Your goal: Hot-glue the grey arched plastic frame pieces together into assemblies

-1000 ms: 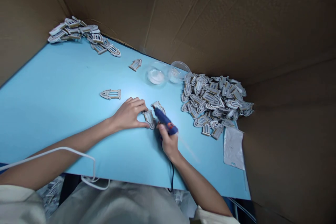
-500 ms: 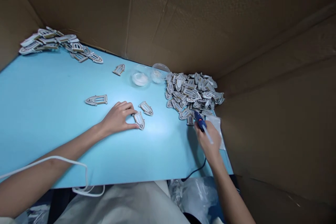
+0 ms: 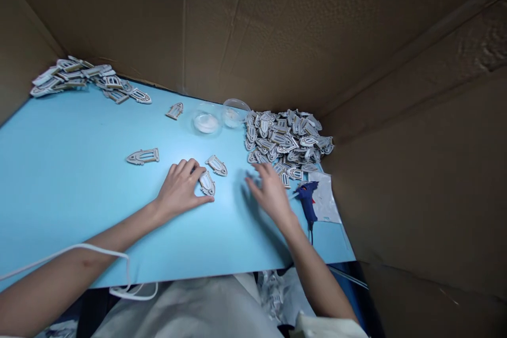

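Right hand (image 3: pixel 270 190) is moving off the blue plastic hot-glue gun (image 3: pixel 307 202), which is now lying on the pale blue table (image 3: pixel 79 195) beside a crumpled silver foil pouch (image 3: pixel 325 198), with its black cable (image 3: pixel 311 237) running toward the near edge. The right hand's fingers (image 3: pixel 253 172) are spread and blurred, pinching nothing, and are hovering just left of the large heap of grey-and-cream arched cut-outs (image 3: pixel 285 140).

Left hand (image 3: pixel 178 188) is resting at the near centre of the table, its fingers curved and its thumb closing on a flat grey-and-cream arched piece (image 3: pixel 206 184), which is lying just right of the palm. A matching arched piece (image 3: pixel 216 165) is lying just beyond it, untouched. 2 more loose pieces (image 3: pixel 142 156) (image 3: pixel 175 111) are lying further left and far, while 2 clear round plastic dishes (image 3: pixel 206 123) are sitting near the far edge, and a smaller heap of cut-outs (image 3: pixel 85 78) is gathering at the far left against the brown cardboard wall (image 3: pixel 277 26).

These pieces are looking light, thin and stiff, apt to slide on the smooth table. Their narrow window bars may be fragile, so the solid outer rim seems the safest place to take hold.
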`<state>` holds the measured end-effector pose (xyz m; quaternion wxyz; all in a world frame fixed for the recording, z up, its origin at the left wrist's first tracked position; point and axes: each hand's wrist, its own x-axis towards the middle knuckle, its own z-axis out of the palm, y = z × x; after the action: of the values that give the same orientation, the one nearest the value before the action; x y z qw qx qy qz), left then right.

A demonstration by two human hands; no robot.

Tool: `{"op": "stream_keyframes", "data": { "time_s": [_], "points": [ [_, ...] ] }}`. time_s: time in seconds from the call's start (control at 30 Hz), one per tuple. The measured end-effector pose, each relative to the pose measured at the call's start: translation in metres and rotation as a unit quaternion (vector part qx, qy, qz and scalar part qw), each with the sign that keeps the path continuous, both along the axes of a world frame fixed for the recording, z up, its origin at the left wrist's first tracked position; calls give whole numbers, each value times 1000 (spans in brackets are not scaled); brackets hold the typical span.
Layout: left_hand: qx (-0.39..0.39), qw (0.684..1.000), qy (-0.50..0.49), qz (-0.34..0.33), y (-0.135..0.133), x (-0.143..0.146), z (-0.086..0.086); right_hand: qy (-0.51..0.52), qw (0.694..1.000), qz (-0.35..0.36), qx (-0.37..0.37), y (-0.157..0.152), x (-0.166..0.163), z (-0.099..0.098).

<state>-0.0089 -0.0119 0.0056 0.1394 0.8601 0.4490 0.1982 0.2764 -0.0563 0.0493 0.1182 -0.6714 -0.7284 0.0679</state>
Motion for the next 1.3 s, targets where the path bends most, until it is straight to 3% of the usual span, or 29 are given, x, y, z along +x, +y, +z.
{"op": "stream_keyframes", "data": {
  "time_s": [0.07, 0.2, 0.37, 0.53, 0.73, 1.1, 1.3],
  "points": [
    [-3, 1000, 2, -4, 2, -1, 1, 57, 997, 59, -1, 24, -36, -16],
    [-27, 998, -54, -14, 10, -8, 3, 64, 995, 70, -10, 52, -74, -39],
    [-66, 976, -207, -4, 18, -12, 3, 181, 981, 72, 11, 41, -73, -48],
    [-94, 950, -296, -21, 20, -11, 6, 273, 951, 139, 51, 26, -74, -49],
    [-146, 939, -311, -12, 24, -11, 7, 264, 944, 182, 81, 25, -77, -48],
    [-89, 951, -293, 35, 16, 0, 10, 273, 941, 182, 83, 24, -82, -52],
    [-151, 924, -344, 67, 17, -2, 11, 315, 929, 167, 96, 20, -83, -48]
  ]
}}
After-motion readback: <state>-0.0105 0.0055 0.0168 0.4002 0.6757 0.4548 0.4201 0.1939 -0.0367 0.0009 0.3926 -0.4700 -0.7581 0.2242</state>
